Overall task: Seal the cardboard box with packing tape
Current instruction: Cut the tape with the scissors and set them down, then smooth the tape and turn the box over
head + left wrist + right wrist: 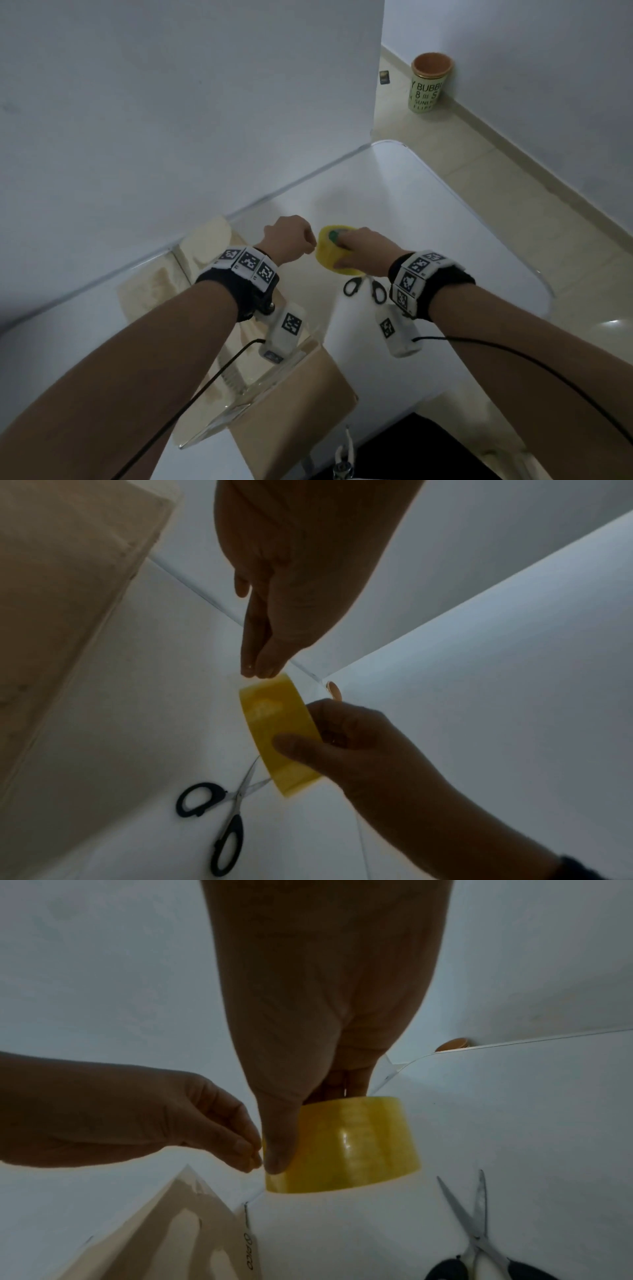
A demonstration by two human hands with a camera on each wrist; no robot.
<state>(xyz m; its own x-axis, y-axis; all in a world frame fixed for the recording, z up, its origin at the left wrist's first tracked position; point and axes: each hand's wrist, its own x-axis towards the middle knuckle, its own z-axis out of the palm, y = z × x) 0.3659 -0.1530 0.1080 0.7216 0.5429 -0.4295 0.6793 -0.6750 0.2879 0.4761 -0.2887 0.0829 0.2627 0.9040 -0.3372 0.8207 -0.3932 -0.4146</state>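
light: dim | white wall (171, 85) | white table (428, 240) | beige tiled floor (513, 178)

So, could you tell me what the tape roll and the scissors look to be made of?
Tape roll: glossy, translucent yellow plastic film, by the bright highlight and see-through tint. Scissors: bare shiny metal blades, probably steel, with matte black handles that look like plastic.

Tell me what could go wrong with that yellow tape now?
The left hand only pinches the edge of the tape roll with its fingertips, so the end could slip and stick back down. The right hand holds the roll in the air; a hard pull might twist it. The scissors lie open right underneath, near the wrists.
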